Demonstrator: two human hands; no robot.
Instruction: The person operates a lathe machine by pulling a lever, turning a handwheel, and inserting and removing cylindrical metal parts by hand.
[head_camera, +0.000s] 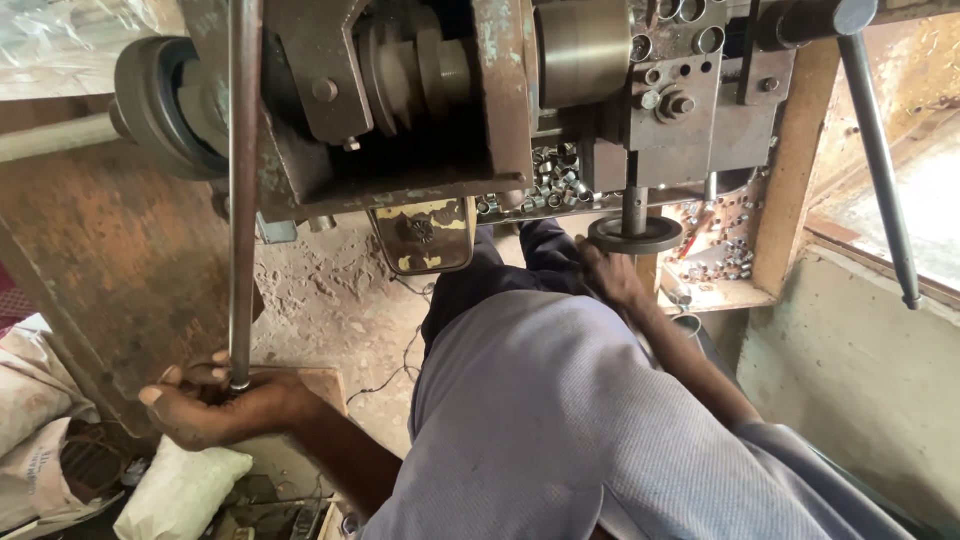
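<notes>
A rusty machine (480, 110) stood over a dusty concrete floor (330, 290) beside a worn wall (860, 370). The left hand (215, 405) gripped the long lever rod (243, 190) at its lower end, fingers (165, 392) wrapped round it. The right hand (610, 280) rested under the round black disc (635, 235) near scattered small metal rings (550, 175); its fingers' state could not be told

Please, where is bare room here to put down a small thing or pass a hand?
Bare dusty floor lies between the vertical rod in the left hand and the person's knee. The tray by the right hand is crowded with small metal rings.

Left hand (215, 405) grips the steel rod (243, 190); right hand (610, 278) touches the handwheel (635, 235)
</notes>
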